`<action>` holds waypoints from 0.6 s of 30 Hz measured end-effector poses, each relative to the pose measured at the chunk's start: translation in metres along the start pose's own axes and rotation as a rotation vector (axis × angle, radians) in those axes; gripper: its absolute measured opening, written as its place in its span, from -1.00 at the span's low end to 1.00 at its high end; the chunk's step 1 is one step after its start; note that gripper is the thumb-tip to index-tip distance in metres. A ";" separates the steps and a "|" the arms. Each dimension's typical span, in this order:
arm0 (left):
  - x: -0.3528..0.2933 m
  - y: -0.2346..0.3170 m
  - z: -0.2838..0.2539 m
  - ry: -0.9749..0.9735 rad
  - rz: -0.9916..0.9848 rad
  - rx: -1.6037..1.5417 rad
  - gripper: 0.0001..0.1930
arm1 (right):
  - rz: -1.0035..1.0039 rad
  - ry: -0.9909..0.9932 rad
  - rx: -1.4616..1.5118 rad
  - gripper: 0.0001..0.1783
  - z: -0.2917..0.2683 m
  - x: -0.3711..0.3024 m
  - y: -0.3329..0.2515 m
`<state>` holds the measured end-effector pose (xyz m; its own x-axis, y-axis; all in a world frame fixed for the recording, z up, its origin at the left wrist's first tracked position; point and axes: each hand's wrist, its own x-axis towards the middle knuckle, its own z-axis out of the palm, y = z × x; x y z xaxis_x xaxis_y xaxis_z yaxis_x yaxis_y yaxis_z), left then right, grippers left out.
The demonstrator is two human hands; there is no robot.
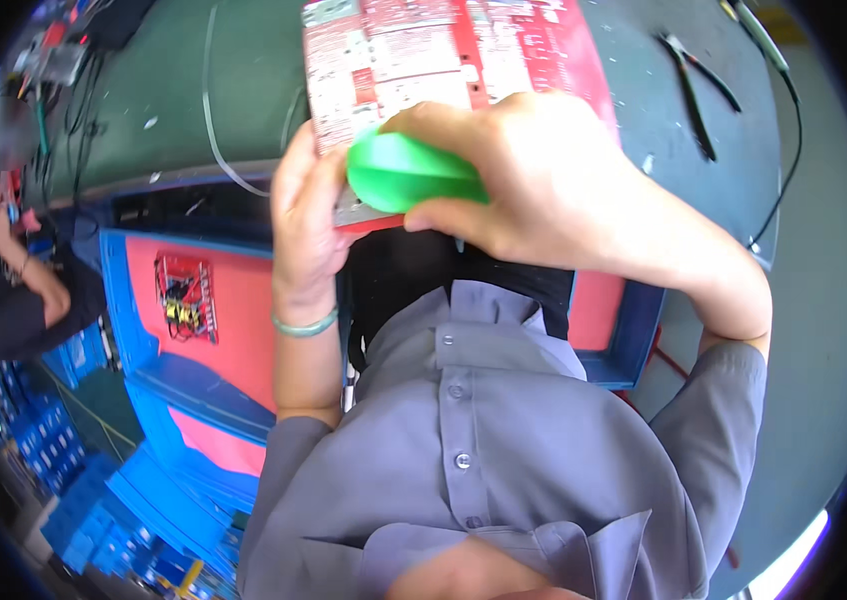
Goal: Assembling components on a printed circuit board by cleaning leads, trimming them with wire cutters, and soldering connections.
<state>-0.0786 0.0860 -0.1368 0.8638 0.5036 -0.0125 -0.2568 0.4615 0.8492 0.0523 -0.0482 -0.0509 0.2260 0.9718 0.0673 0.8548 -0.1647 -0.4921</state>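
Note:
A large red circuit board, its face mostly covered in silvery-white solder and pads, is raised at the near edge of the workbench. My left hand grips the near left corner of the board, fingers closed on its edge. A smooth bright green curved piece, whose exact kind I cannot make out, is pinched between the thumb and fingers of my right hand. The green piece lies over the board's near part and hides some of it. The underside of the board is out of sight.
Pliers lie on the green workbench at right, near a corded pen-like tool. Below left, a blue tray with a pink lining holds a small red circuit board. A co-worker's arm shows at far left.

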 end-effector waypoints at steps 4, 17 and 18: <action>0.005 0.004 0.000 -0.064 -0.037 0.025 -0.65 | 0.514 0.227 -0.121 -0.56 -0.057 0.002 0.057; 0.005 0.001 -0.015 -0.084 0.007 0.116 -0.62 | 0.116 -0.037 0.161 -0.45 -0.038 -0.049 0.044; 0.003 0.003 -0.016 -0.109 0.022 0.124 -0.62 | 0.207 0.178 0.147 -0.43 -0.034 -0.036 0.062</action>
<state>-0.0835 0.1005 -0.1429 0.9023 0.4271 0.0582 -0.2264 0.3546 0.9072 0.1134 -0.0990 -0.0541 0.4775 0.8733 0.0971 0.7084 -0.3172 -0.6305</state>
